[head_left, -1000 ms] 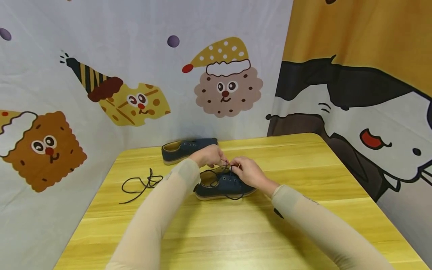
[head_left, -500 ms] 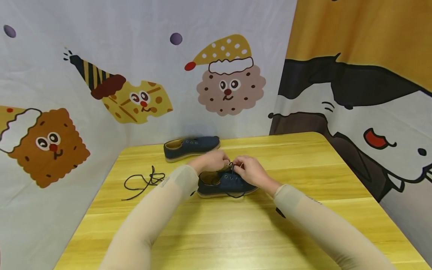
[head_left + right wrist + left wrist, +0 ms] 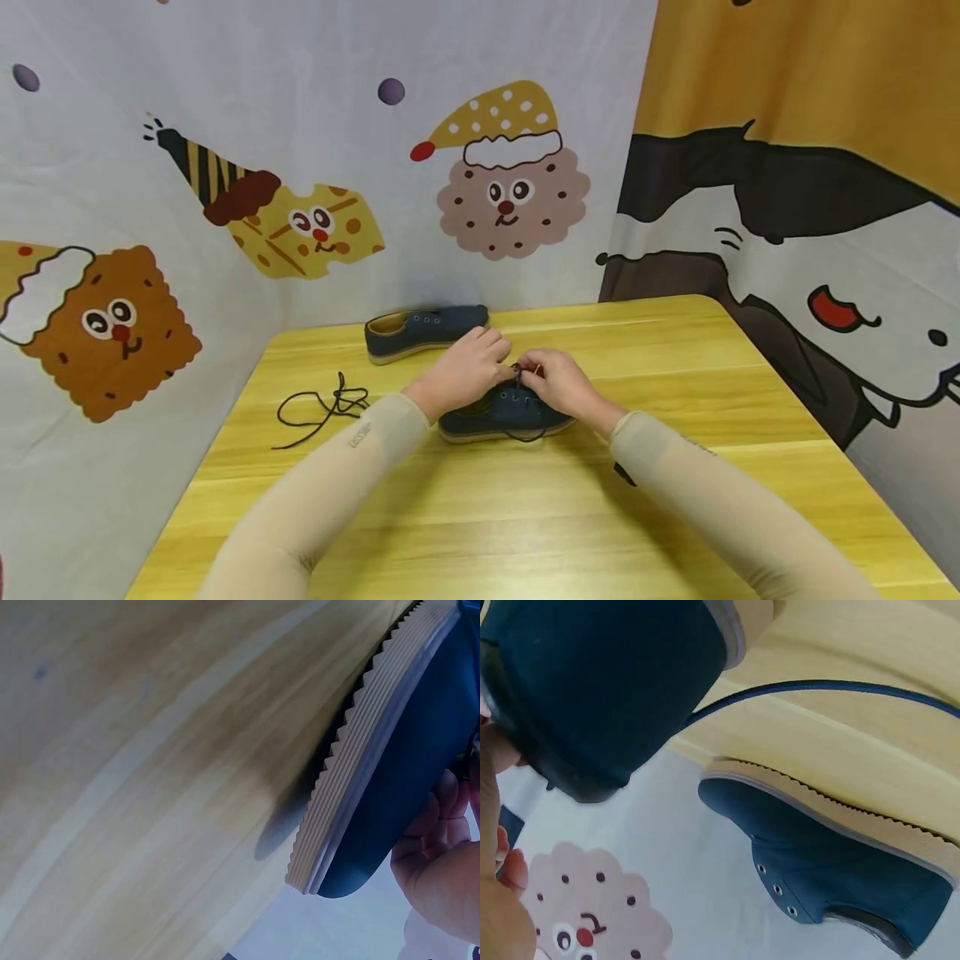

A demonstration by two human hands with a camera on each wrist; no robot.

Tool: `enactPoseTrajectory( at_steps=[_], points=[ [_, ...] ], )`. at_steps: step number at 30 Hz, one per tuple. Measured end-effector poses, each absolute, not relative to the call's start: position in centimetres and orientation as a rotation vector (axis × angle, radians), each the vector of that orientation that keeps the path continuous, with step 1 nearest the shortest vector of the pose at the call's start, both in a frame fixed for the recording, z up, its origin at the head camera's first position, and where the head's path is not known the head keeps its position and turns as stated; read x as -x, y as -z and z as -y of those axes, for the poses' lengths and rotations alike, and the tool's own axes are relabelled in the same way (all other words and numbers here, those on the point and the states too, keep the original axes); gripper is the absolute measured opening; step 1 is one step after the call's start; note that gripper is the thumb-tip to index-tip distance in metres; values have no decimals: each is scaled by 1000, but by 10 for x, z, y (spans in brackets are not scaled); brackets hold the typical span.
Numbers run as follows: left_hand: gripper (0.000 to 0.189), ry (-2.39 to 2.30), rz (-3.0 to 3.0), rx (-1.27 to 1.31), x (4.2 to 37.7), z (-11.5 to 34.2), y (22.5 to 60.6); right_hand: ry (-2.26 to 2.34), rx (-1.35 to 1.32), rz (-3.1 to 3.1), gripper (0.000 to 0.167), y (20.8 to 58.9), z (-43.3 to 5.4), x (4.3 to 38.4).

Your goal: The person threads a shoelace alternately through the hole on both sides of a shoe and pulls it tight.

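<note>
In the head view a navy canvas shoe (image 3: pixel 513 408) with a pale sole stands on the table. My right hand (image 3: pixel 558 382) pinches a dark shoelace (image 3: pixel 517 372) above the eyelets. My left hand (image 3: pixel 467 371) reaches across the shoe's opening, fingers bent, fingertips at the same lace near the tongue. The left wrist view shows the shoe's heel (image 3: pixel 592 682), which hides most of that hand's fingertips. From the right wrist, the ribbed sole and toe (image 3: pixel 397 787) appear, with my curled right fingers (image 3: pixel 448 796) behind the upper. One lace stretch loops down the shoe's near side.
Behind stands a second navy shoe (image 3: pixel 427 329), its eyelets bare of lace. A loose dark shoelace (image 3: pixel 318 410) lies tangled at the left of the wooden table (image 3: pixel 495 517). A cartoon-printed cloth (image 3: pixel 330 108) hangs close behind the table.
My left hand has shifted from behind the lace down and nearer, over the shoe's opening. The lace held up between both hands is now lower. My right hand stays nearly in place.
</note>
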State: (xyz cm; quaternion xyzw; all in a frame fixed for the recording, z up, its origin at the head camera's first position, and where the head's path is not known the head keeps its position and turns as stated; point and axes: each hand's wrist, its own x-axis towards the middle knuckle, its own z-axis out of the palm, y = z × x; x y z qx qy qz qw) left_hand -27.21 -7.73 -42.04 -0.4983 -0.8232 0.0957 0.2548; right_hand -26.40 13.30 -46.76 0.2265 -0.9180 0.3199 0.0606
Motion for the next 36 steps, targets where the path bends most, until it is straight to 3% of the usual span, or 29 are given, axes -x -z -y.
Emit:
enactPoseTrajectory(
  at_steps=[13,20,26,36],
  points=[
    [27,-677,1989,1405,278,73,432,-919,-721,2806,6,468,-128,267],
    [12,-485,2189,1403,265,95,405,-958,-708,2825,25,457,-130,273],
    [11,-239,2322,1293,240,159,397,-1039,-677,2859,21,456,-131,275],
    [18,210,2640,597,193,309,429,-1031,-668,2845,15,466,-135,273]
  ],
)
